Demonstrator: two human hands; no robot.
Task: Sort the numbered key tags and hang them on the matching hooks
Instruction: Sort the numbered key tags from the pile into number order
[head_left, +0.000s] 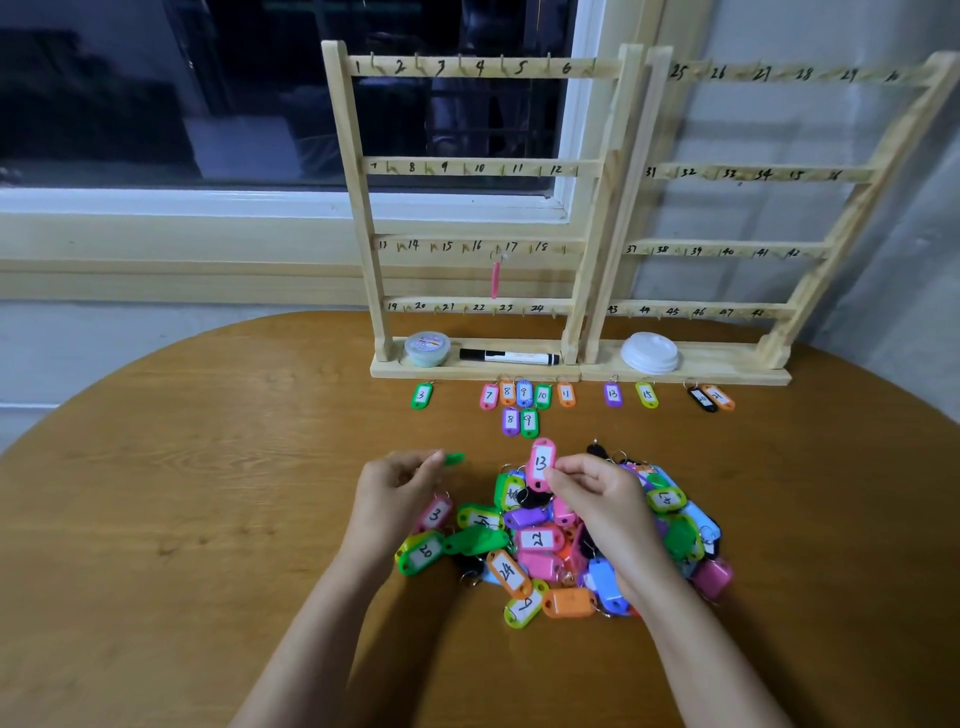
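Wooden table (208, 519): right hand (602, 499) pinches pink 13 tag (540, 462) above pile (535, 540); left hand (395, 488) pinches green tag (454, 459).

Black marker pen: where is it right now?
In the head view, the black marker pen lies on the base of the left wooden rack, just right of the small round tub.

Domestic room, likely a home: round wooden table (182, 519) below a dark night window (311, 93); pale painted wall beside it.
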